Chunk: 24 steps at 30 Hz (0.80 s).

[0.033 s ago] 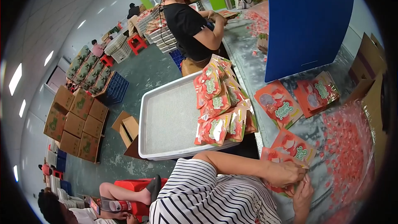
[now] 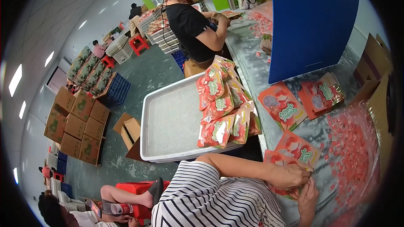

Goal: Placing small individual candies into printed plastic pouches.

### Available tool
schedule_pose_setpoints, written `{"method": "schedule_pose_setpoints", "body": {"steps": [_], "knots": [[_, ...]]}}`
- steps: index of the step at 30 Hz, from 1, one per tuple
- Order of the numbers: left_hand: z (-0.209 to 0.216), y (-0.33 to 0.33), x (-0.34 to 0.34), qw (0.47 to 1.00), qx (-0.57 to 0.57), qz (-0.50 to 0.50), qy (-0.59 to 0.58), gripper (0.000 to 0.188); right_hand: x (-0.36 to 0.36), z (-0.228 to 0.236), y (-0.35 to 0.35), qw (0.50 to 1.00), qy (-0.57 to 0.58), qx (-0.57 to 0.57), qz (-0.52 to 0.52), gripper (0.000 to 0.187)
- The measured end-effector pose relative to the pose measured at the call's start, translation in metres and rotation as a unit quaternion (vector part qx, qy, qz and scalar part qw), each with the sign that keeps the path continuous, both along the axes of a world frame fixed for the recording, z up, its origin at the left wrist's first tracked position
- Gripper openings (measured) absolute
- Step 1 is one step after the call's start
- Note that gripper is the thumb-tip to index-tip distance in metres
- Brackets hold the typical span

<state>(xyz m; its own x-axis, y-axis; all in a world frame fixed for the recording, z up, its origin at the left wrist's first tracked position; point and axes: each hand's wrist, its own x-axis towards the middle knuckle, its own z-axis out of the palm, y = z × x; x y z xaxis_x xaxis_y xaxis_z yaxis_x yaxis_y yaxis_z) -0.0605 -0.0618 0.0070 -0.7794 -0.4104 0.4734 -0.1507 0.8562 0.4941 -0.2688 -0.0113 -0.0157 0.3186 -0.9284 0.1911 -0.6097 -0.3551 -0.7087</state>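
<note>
The person in the striped top is working at the near edge of the grey table [image 2: 252, 80], both hands meeting over a red printed pouch [image 2: 281, 159] that is lying flat there. The left hand [image 2: 290, 175] is curling over the pouch's right end, fingers bent down onto it and closing on its edge, while the right hand [image 2: 309, 197] is coming up from below with its fingertips pinching at the same edge; how tightly either hand is gripping cannot be told, since the fingers are hiding the contact. The pouch is sitting partly under the left hand, its far side showing beyond the knuckles, and a second red pouch [image 2: 299, 147] is lying just beyond it, touching or overlapping. Further along the table two more flat pouches [image 2: 283, 106] and [image 2: 320, 94] are resting near the foot of a blue upright panel [image 2: 311, 21]. Loose red-and-white sweets [image 2: 351, 151] are spreading across the table's right side. To the left, a white tray [image 2: 168, 122] is carrying a heap of filled pouches [image 2: 223, 105] along its right edge (they are leaning against one another). Beyond it another person in a black shirt [image 2: 189, 25] is standing at the table's far end.
</note>
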Motion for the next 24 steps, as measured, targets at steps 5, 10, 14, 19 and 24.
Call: {"method": "schedule_pose_setpoints", "body": {"steps": [5,10,14,19,24], "knots": [[0.004,0.001,0.002,0.999,0.02,0.001,-0.038,0.025,-0.005,0.011,-0.007,0.987,0.146,-0.025,0.063,0.025],[-0.003,0.001,0.002,0.999,0.024,0.006,-0.043,0.026,0.021,0.032,-0.006,0.987,-0.084,0.12,-0.06,0.021],[-0.001,0.004,0.002,0.999,-0.002,-0.031,-0.044,0.026,0.012,0.021,-0.007,0.998,0.045,-0.037,-0.034,0.007],[0.008,0.023,-0.009,0.997,-0.058,-0.034,-0.034,0.023,0.008,0.002,-0.01,0.994,0.079,0.039,-0.058,0.007],[-0.004,0.016,-0.006,0.999,0.041,-0.027,-0.004,0.023,-0.002,-0.004,-0.002,0.955,-0.142,0.227,-0.131,0.006]]}}
